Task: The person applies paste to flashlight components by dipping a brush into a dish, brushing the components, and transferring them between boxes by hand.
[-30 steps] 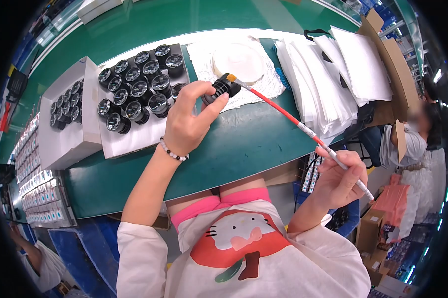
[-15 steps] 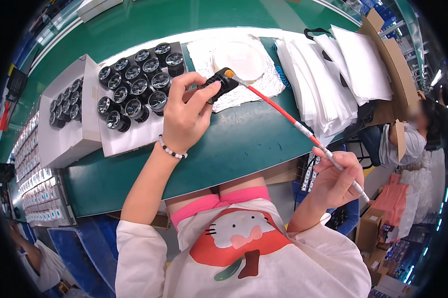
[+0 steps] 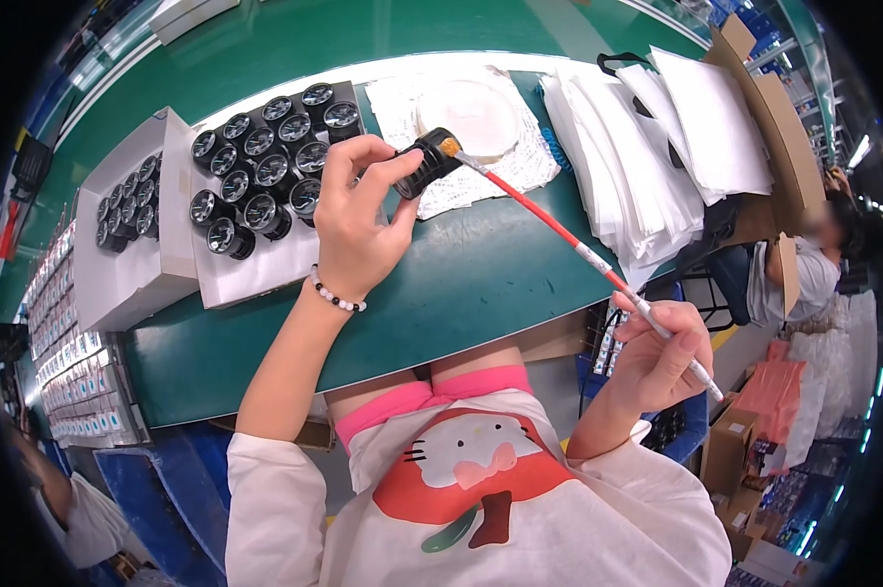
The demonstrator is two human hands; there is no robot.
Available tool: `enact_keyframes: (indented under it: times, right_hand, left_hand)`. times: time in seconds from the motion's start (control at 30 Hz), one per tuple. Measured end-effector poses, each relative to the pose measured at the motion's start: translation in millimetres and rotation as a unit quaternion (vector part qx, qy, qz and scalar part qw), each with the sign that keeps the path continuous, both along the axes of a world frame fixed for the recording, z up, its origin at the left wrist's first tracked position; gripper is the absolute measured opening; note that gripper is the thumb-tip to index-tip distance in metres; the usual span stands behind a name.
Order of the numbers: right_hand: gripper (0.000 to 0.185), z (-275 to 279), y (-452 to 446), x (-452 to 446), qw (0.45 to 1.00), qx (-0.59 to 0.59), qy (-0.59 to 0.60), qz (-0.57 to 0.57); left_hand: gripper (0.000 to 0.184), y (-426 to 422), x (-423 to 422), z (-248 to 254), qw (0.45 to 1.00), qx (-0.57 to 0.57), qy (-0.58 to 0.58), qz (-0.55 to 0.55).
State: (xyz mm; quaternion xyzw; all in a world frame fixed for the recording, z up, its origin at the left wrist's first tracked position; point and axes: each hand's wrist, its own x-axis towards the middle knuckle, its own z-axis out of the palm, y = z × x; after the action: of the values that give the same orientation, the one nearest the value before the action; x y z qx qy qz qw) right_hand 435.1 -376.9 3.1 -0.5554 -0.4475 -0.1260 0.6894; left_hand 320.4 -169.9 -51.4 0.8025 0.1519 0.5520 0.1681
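In the head view, my left hand (image 3: 363,215) is closed around a black flashlight head (image 3: 428,166), a ribbed cylinder tilted with its opening toward the right. My right hand (image 3: 662,357) grips the white-taped rear of a long paintbrush (image 3: 539,212) with a red handle. Its tan bristles touch the rim of the black part's opening. Beneath and behind them a white cloth (image 3: 402,103) with marks on it carries a round whitish dish (image 3: 476,117). Left of my left hand, several black flashlight heads with shiny reflectors (image 3: 261,210) stand in a shallow white box (image 3: 256,282).
A second white box (image 3: 133,279) with similar parts stands further left. At the right lie stacked white sheets (image 3: 622,176) beside an open cardboard box (image 3: 769,117). Another person (image 3: 803,279) sits at the far right; a person's arm shows at lower left.
The black part has turned in my left hand, showing more of its ribbed side. The brush has shifted slightly left, its bristles still at the rim.
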Motion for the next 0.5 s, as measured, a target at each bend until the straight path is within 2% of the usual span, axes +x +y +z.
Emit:
enact_keyframes:
  times: [0.5]
  right_hand:
    - [0.035,-2.8,-0.4,-1.7,1.0,-0.001,0.003,-0.008]
  left_hand:
    - [0.037,-5.0,0.0,4.3,0.98,-0.188,-0.023,-0.054]
